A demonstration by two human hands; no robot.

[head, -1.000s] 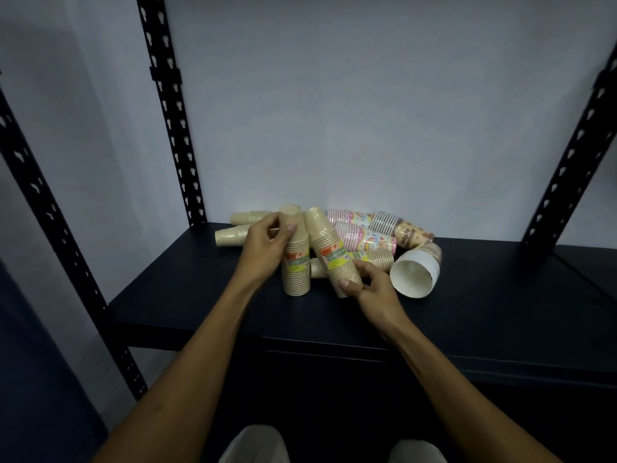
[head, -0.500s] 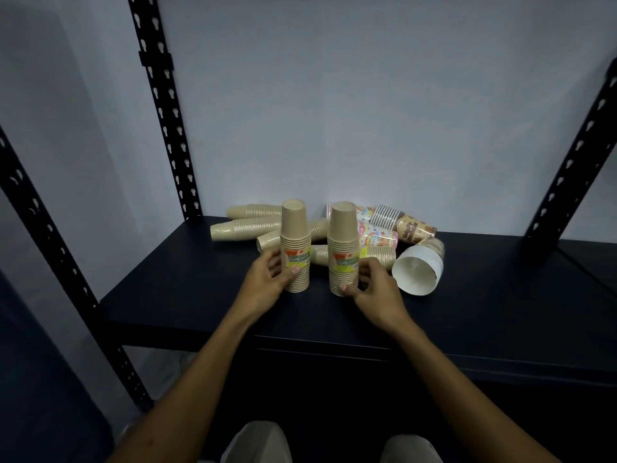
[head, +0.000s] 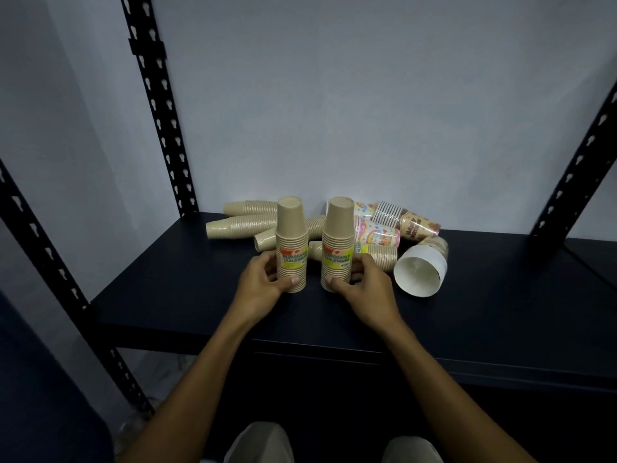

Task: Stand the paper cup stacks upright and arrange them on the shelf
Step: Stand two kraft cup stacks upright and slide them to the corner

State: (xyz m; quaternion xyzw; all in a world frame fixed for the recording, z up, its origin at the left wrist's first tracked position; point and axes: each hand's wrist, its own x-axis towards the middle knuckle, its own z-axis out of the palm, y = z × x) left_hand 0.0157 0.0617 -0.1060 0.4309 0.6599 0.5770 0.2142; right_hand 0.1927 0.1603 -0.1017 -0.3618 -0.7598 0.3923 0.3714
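Two tan paper cup stacks with yellow and green labels stand upright, bottoms up, on the dark shelf (head: 173, 295). My left hand (head: 263, 282) grips the left stack (head: 291, 235) near its base. My right hand (head: 365, 282) grips the right stack (head: 339, 235) the same way. Behind them several tan stacks (head: 240, 225) lie on their sides. Colourful printed stacks (head: 380, 233) lie behind on the right. A stack of wide white cups (head: 419, 270) lies with its open mouth facing me.
Black perforated shelf posts rise at the back left (head: 157, 105), the front left (head: 40, 248) and the right (head: 577, 172). A pale wall stands right behind the shelf. My knees show at the bottom of the view.
A second ago the right stack leaned in my right hand; now both stacks stand upright side by side. My left hand has slid from the top of its stack down to the base.
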